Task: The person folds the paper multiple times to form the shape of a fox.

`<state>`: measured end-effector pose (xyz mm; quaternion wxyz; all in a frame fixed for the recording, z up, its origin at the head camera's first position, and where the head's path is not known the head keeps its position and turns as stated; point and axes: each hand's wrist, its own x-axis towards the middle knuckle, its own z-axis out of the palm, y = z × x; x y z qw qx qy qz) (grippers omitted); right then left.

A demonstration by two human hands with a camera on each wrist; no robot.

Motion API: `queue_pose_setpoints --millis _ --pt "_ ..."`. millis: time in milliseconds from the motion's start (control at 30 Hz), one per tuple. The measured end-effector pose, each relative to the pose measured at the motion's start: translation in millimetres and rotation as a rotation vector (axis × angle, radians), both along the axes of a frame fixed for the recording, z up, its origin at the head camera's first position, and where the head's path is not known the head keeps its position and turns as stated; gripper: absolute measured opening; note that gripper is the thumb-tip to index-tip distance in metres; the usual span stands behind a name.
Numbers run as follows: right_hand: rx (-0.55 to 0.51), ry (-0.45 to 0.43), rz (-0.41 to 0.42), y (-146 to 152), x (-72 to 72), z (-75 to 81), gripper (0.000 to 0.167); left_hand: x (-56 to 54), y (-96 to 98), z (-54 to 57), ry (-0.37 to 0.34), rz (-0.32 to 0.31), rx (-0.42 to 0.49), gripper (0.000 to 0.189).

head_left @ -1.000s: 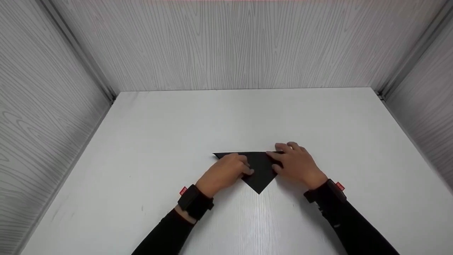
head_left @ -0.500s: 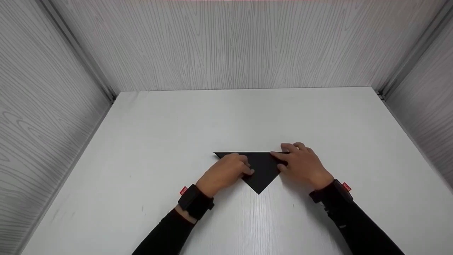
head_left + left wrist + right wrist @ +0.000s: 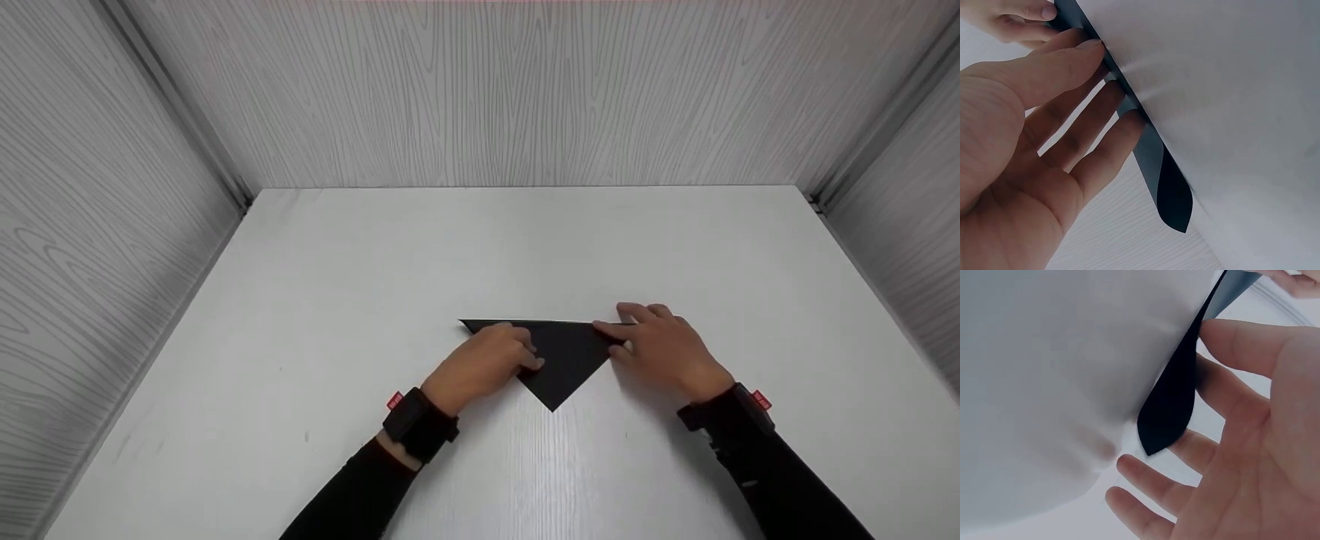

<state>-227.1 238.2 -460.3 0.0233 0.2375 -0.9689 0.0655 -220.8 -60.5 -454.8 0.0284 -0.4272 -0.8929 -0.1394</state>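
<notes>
A sheet of black paper [image 3: 562, 360], folded into a triangle, lies on the white table with its long folded edge at the far side and one point toward the person. My left hand [image 3: 487, 360] presses on its left part, fingertips lined up along the fold in the left wrist view. My right hand [image 3: 667, 352] touches the paper near its right corner with thumb and index finger, the other fingers spread beyond it. Both end corners of the paper [image 3: 1168, 405] curl slightly open in the wrist views. The left hand covers part of the left slanting edge.
The white tabletop [image 3: 360, 262] meets a grey wood-grain back panel [image 3: 480, 97]. Similar side panels stand at left [image 3: 90, 247] and right [image 3: 907, 187]. A black band with a red tag is on each wrist.
The right hand has slid to the right along the fold, toward the paper's right corner, uncovering more of the triangle. The left hand has stayed in place on the paper.
</notes>
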Motion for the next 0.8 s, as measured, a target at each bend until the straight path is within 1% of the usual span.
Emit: queue_pose_setpoints --millis 100,267,433,600,800 --pt "0.0 0.021 0.003 11 1.9 0.2 0.042 -0.5 -1.2 -0.1 0.002 -0.006 0.005 0.033" --pt "-0.002 0.022 0.008 25 3.4 -0.1 0.041 0.5 -6.8 0.2 0.001 -0.008 0.008 0.035" --pt "0.004 -0.035 0.001 32 1.8 2.2 0.042 2.7 -12.4 0.4 -0.021 0.008 0.03 0.035" --pt "0.01 -0.082 -0.023 40 0.8 5.5 0.043 4.4 -14.4 1.5 -0.022 0.026 0.01 0.036" --pt "0.001 -0.119 -0.044 45 -0.3 8.1 0.041 3.3 -13.9 0.3 -0.022 0.022 0.006 0.035"
